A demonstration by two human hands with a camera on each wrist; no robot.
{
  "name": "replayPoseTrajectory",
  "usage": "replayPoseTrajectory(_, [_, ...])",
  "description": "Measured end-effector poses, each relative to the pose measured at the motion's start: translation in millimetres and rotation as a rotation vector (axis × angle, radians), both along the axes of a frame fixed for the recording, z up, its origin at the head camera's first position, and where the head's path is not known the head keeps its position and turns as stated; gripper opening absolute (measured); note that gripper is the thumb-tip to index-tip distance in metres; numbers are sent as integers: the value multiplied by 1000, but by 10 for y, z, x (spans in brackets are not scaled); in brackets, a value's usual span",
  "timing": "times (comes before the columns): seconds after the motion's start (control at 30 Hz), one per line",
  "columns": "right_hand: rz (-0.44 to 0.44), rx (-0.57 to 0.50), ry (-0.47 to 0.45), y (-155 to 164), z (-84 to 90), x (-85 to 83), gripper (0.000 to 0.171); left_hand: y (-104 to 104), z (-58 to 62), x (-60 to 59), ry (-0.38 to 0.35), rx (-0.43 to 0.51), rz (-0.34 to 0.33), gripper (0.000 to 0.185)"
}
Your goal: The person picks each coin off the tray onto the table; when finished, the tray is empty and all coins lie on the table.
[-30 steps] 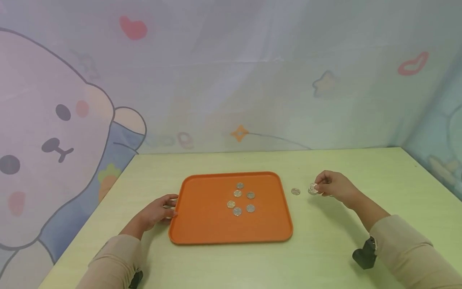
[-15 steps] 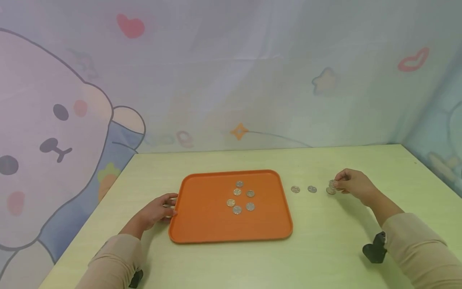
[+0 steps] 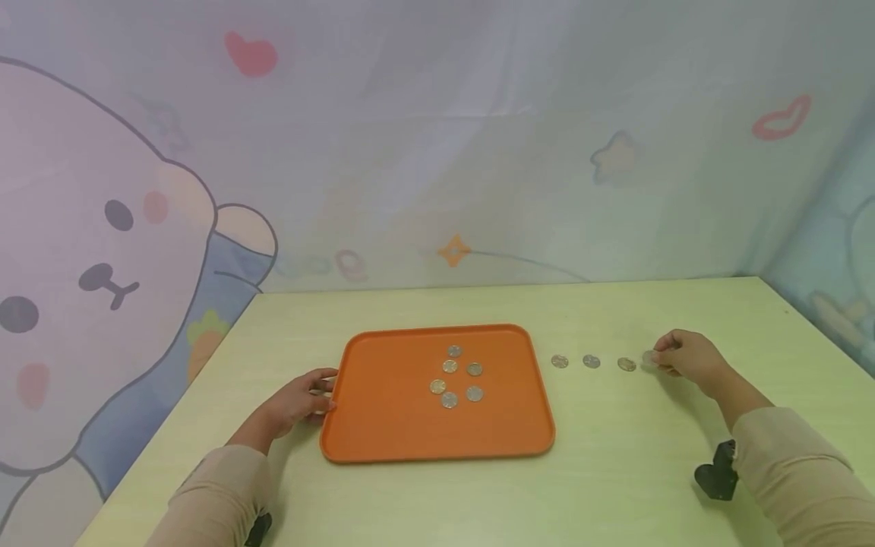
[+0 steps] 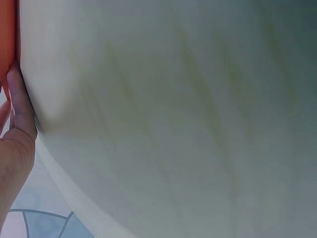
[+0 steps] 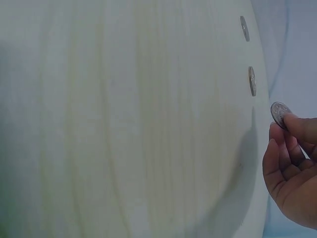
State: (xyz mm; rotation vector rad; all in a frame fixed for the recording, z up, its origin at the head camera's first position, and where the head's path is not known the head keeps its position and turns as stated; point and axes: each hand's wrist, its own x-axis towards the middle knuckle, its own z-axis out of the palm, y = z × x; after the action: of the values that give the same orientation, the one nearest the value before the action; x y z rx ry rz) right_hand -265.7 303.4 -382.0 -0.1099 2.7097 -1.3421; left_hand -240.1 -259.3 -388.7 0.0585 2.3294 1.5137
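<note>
My right hand [image 3: 690,357], at the right of the table, pinches a silvery coin [image 5: 280,114] between thumb and fingertips. To its left, several coins lie spaced in a row, the nearest coin [image 3: 626,365] close beside the held one. In the right wrist view, a table coin [image 5: 252,81] stands out beyond the fingertips. My left hand [image 3: 294,399] rests at the left edge of an orange tray [image 3: 383,433], its thumb and fingertips touching the rim. Several coins lie scattered on the tray, among them a golden coin [image 3: 437,387].
The tray lies flat on a pale yellow-green table [image 3: 615,471]. A printed curtain [image 3: 437,152] with a bear and hearts hangs behind the table and along its sides. Dark devices sit at both wrists, one below the right sleeve [image 3: 779,448].
My right hand has moved to the right along the row with a pinched coin. Row coins it overlapped earlier now show in full. My left hand and the tray have stayed in place.
</note>
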Motion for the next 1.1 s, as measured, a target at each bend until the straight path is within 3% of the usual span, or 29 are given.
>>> replayPoseTrajectory(0.53, [-33,134,-14,137,-109,-50,23,-7,6,-10,-4,-7,-8,59])
replayPoseTrajectory(0.87, [-34,256,-14,120,-75,-75,21,11,8,-16,-11,-18,3,58])
replayPoseTrajectory(1.1, [-11,270,-22,119,-79,-84,22,7,5,-2,-13,-15,2,58])
